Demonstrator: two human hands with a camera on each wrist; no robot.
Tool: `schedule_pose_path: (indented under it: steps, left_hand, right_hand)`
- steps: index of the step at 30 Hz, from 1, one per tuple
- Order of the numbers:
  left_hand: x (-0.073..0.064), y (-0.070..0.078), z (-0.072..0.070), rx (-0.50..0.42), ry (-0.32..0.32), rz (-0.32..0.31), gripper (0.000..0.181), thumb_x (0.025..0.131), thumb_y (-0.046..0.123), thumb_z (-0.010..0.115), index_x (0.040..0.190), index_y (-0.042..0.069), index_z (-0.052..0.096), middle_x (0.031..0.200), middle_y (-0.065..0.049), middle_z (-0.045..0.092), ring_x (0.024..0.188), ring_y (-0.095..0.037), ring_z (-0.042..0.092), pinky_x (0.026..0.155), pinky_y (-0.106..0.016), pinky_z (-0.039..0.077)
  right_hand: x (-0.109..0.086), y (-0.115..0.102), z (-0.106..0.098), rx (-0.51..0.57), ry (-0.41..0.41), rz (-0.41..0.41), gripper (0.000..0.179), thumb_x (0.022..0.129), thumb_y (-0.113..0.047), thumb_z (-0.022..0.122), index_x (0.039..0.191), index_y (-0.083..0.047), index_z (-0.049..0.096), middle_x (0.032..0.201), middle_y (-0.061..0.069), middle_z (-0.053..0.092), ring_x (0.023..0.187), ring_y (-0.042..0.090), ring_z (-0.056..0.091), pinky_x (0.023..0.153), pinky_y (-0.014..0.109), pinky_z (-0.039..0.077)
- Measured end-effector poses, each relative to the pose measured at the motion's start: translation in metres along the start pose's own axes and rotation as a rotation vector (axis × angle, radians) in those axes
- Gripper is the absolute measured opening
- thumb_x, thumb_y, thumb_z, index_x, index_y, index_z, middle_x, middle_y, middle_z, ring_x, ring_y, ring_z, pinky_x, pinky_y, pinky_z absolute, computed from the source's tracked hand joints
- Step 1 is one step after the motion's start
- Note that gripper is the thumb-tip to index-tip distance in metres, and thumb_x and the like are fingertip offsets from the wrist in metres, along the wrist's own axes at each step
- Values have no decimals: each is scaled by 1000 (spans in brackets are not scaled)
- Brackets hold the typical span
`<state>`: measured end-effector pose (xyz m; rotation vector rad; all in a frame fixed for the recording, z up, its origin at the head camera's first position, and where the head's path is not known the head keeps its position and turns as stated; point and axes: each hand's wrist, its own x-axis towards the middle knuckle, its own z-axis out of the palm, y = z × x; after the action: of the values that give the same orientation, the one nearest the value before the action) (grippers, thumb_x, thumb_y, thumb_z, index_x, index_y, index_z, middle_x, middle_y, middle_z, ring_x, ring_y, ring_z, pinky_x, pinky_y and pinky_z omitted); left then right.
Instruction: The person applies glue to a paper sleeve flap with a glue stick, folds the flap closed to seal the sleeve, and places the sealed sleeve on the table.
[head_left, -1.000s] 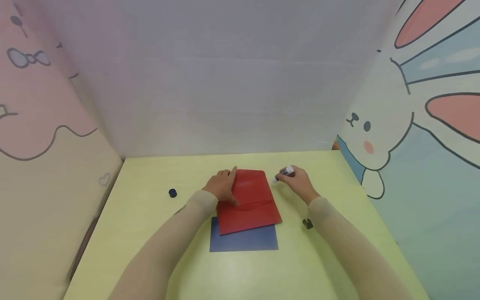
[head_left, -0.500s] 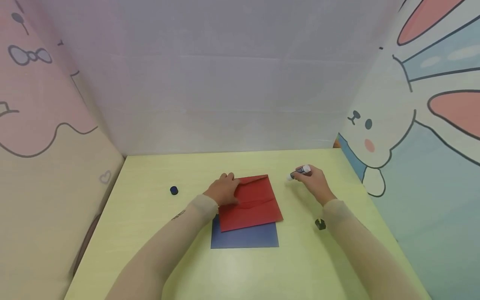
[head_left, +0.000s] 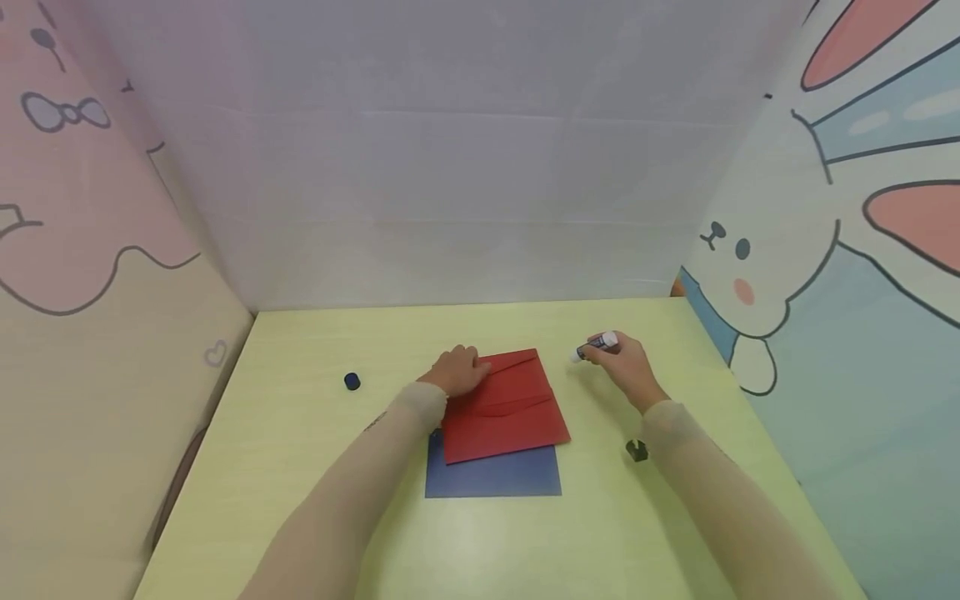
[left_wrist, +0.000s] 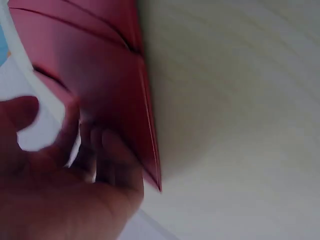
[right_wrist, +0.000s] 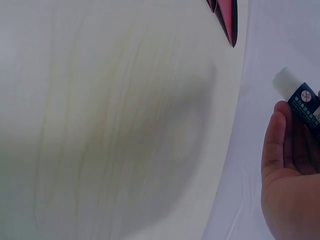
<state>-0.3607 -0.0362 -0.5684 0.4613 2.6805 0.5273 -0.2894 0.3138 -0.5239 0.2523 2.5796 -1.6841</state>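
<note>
Red envelope under one hand, glue stick in the other

So the red envelope (head_left: 517, 427) is lying around the middle of the table (head_left: 480, 550), a bit crooked on top of a blue sheet (head_left: 495, 482) that pokes out along the near edge. The left hand (head_left: 456, 372) is on the envelope's far left corner, fingers (left_wrist: 114, 150) bent against it and thumb held apart. The wrist view is pretty blurry there, so I can't tell if they're pinching the paper or just pressing.

The right hand (head_left: 628, 372) has its fingers wrapped round a glue stick (head_left: 600, 342), held tilted off to the right of the envelope and not touching it, white end pointing down and left. There's a small dark blue cap (head_left: 352, 381) over on the left, well apart from everything, and a little dark block (head_left: 637, 450) just beside the right sleeve (head_left: 712, 483)
</note>
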Motion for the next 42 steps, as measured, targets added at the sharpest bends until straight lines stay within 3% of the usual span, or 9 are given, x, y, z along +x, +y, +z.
schedule_pose_path:
  steps: [6, 10, 14, 20, 22, 26, 29, 34, 42]
  left_hand:
    - [5, 29, 22, 61, 132, -235, 72, 120, 64, 53, 140, 0, 78, 138, -23, 69, 124, -41, 64, 115, -60, 61]
    - [6, 43, 31, 109, 176, -375, 85, 112, 82, 57, 127, 2, 84, 125, -22, 68, 113, -37, 63, 104, -60, 63]
    - [7, 47, 30, 121, 209, -434, 90, 103, 92, 62, 119, 7, 86, 116, -21, 69, 102, -35, 62, 93, -57, 63]
    - [0, 43, 15, 43, 239, -393, 82, 99, 88, 74, 101, 7, 85, 101, -18, 72, 98, -35, 69, 93, -58, 65]
    - [-1, 39, 10, -10, 243, -365, 75, 98, 82, 80, 86, 9, 78, 86, -13, 67, 86, -31, 67, 84, -53, 64]
    - [22, 10, 18, -80, 206, -291, 65, 101, 70, 85, 70, 17, 66, 63, 2, 55, 60, -16, 56, 57, -36, 54]
    - [37, -10, 26, -76, 194, -221, 45, 109, 48, 82, 83, 12, 78, 71, -2, 70, 62, -14, 61, 54, -32, 55]
    - [32, -17, 19, -11, 221, -140, 18, 110, 9, 69, 107, 1, 84, 101, -15, 83, 86, -23, 71, 78, -39, 65]
    - [33, -23, 14, -19, 179, -114, 16, 109, 10, 71, 104, 2, 82, 98, -13, 79, 84, -22, 65, 79, -39, 62]
  right_hand:
    - [-1, -3, 10, 11, -22, -13, 48, 111, -34, 83, 143, 1, 75, 125, 6, 84, 104, 6, 71, 103, 34, 63]
    - [-2, -4, 16, 8, -44, -4, 49, 111, -34, 83, 144, 1, 74, 133, 13, 82, 107, 8, 71, 106, 36, 62]
    - [-2, -5, 18, -2, -44, -8, 47, 111, -34, 82, 143, 0, 75, 131, 12, 82, 107, 9, 72, 106, 37, 62]
    - [1, -5, 17, -7, -33, -19, 45, 111, -33, 83, 140, 0, 76, 125, 9, 83, 106, 10, 72, 108, 43, 63]
    - [2, -5, 16, -16, -31, -15, 45, 111, -34, 82, 141, 0, 76, 126, 10, 83, 106, 10, 72, 107, 41, 63]
    - [2, -5, 15, -18, -27, 3, 47, 111, -35, 83, 142, 0, 75, 127, 11, 82, 107, 11, 72, 108, 40, 62]
    - [1, -4, 15, -10, -29, 1, 48, 111, -36, 83, 142, 0, 75, 124, 7, 82, 107, 10, 72, 108, 41, 62]
    - [-2, 0, 15, -8, -30, -15, 48, 111, -36, 83, 141, 0, 76, 118, 1, 83, 106, 9, 72, 108, 42, 62]
    - [-3, 2, 16, -12, -29, -4, 49, 111, -36, 83, 143, 0, 75, 118, -1, 84, 106, 8, 72, 107, 40, 62]
